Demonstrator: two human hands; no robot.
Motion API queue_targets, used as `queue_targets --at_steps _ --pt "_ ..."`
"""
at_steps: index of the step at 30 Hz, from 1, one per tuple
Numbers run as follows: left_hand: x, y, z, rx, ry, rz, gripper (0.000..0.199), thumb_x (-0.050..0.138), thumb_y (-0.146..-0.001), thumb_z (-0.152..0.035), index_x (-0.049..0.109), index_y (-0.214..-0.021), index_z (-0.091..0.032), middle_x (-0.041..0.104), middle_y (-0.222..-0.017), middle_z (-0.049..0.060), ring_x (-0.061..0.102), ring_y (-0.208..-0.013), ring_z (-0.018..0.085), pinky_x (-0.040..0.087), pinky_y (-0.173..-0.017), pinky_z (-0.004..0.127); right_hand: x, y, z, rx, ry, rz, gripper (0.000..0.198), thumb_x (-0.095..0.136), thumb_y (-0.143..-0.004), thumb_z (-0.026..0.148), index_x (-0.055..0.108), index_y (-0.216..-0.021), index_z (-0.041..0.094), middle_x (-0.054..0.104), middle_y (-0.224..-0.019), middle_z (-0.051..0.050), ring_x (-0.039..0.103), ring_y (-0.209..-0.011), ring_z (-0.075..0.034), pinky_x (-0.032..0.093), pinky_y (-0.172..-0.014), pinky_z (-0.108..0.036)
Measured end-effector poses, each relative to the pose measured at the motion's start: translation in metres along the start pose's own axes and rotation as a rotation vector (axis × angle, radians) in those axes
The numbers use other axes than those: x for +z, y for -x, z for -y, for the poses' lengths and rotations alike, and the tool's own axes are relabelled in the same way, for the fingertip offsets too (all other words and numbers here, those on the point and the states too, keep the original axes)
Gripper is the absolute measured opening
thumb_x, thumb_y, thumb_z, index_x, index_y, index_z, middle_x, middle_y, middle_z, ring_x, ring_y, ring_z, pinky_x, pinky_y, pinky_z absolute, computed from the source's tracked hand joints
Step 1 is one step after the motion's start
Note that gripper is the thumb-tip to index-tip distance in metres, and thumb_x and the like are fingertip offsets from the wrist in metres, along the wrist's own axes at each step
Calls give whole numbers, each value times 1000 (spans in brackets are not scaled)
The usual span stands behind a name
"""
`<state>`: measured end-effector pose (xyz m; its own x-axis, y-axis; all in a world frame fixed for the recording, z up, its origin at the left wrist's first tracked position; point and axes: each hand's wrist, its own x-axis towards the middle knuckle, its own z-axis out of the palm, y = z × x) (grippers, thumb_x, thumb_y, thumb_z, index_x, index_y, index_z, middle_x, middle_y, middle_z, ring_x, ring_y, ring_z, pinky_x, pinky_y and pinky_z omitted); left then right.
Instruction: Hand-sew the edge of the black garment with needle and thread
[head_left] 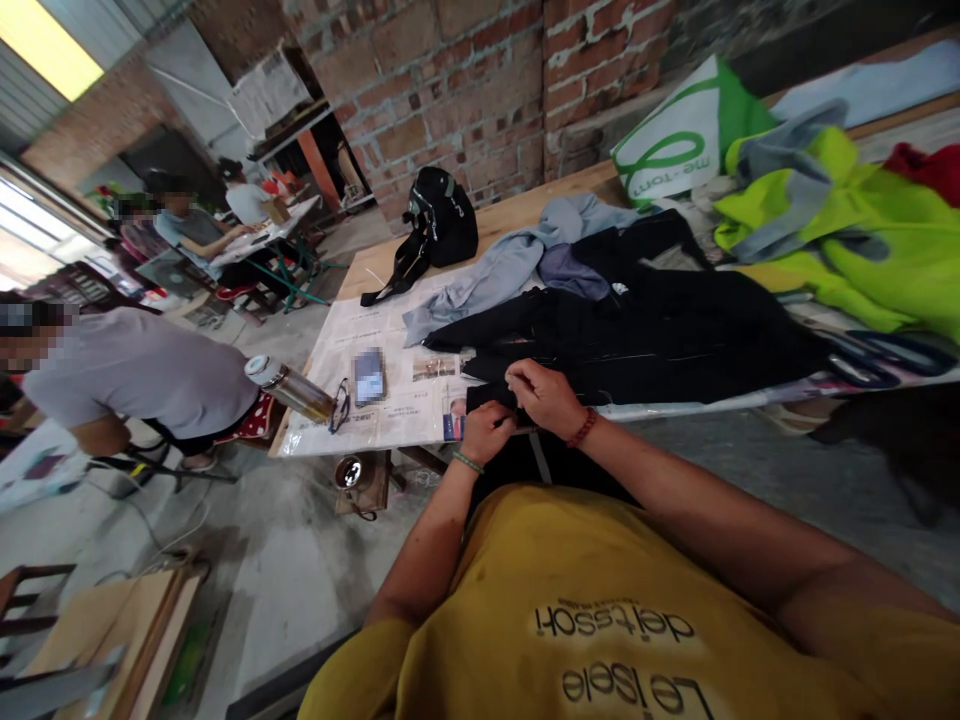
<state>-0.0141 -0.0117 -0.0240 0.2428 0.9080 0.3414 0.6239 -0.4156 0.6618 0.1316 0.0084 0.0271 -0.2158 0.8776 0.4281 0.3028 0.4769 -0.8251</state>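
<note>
A black garment [660, 325] lies spread along the table, with one end reaching the front edge before me. My left hand [486, 435], with a green bead bracelet at the wrist, is closed on that end of the cloth. Just above and to the right, my right hand [541, 397] is pinched over the same cloth, a red bracelet on its wrist. Whatever its fingertips hold is too small to make out. Behind the black garment a light grey-blue cloth [495, 265] is bunched up.
On the newspaper-covered table [405, 425] are a phone [370, 377], glasses [340, 405], a bottle [292, 388] and a black bag [442, 220]. Yellow-green clothing [862, 220], a white-green bag [682, 140] and dark blue handles [885, 358] lie rightward. A person [150, 370] sits at left.
</note>
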Motion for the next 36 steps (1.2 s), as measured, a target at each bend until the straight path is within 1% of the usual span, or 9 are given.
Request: queue_targets --at_steps 3,5,8,12,15,17,25,32,36 --pt "-2 1 2 -1 85 1 13 56 -78 -17 65 -68 -15 62 -69 3 56 -67 13 46 -67 26 0 -6 5 320 -437 142 12 44 -85 34 43 -83 22 63 -72 1 60 -50 -12 43 -45 -22" --pt "-4 1 3 3 133 12 12 56 -79 -20 66 -75 -16 65 -77 4 58 -73 14 47 -71 26 1 -8 4 493 -713 275 14 43 -86 35 39 -83 22 66 -77 -1 65 -60 -14 46 -46 -23" --pt "-5 -1 2 7 160 -9 12 56 -79 -21 67 -77 -16 65 -79 4 59 -76 15 47 -74 27 -1 -13 -2 551 -838 305 13 43 -87 31 38 -80 22 67 -80 -4 68 -76 -16 54 -61 -29" --pt "-6 -3 2 -49 142 -8 16 57 -78 -22 66 -67 -15 61 -67 2 55 -65 12 46 -65 25 -12 -22 -12 188 -420 80 11 46 -86 32 45 -83 22 67 -82 -5 66 -81 -18 54 -74 -37" --pt "-7 -3 2 -66 164 -4 16 57 -79 -24 67 -70 -15 62 -68 2 54 -64 11 45 -64 24 -30 -30 -19 -208 -33 206 8 53 -81 25 56 -87 21 68 -95 -8 63 -94 -20 47 -91 -43" --pt "-8 -3 1 -71 168 -1 16 57 -79 -25 68 -72 -15 62 -68 2 54 -64 11 45 -64 24 -44 -36 -22 -353 81 324 12 53 -79 20 61 -88 21 67 -102 -9 60 -102 -20 42 -96 -43" --pt "-10 -4 -4 -86 141 0 16 57 -80 -23 68 -70 -16 62 -68 1 55 -65 11 45 -65 24 -69 -55 -29 -376 341 423 17 49 -82 22 63 -92 19 64 -110 -12 55 -110 -25 42 -93 -45" --pt "-11 -4 -4 -68 140 -16 17 55 -81 -24 67 -71 -15 61 -67 1 55 -65 11 45 -65 23 -37 -14 -44 -266 418 147 25 38 -89 28 59 -98 19 68 -90 -9 64 -81 -20 46 -71 -30" --pt "-11 -3 -2 -28 115 5 17 56 -81 -27 68 -77 -15 62 -71 3 56 -67 12 45 -65 24 -33 4 -72 -159 611 146 25 38 -87 23 59 -99 16 68 -88 -10 64 -72 -19 42 -59 -26"
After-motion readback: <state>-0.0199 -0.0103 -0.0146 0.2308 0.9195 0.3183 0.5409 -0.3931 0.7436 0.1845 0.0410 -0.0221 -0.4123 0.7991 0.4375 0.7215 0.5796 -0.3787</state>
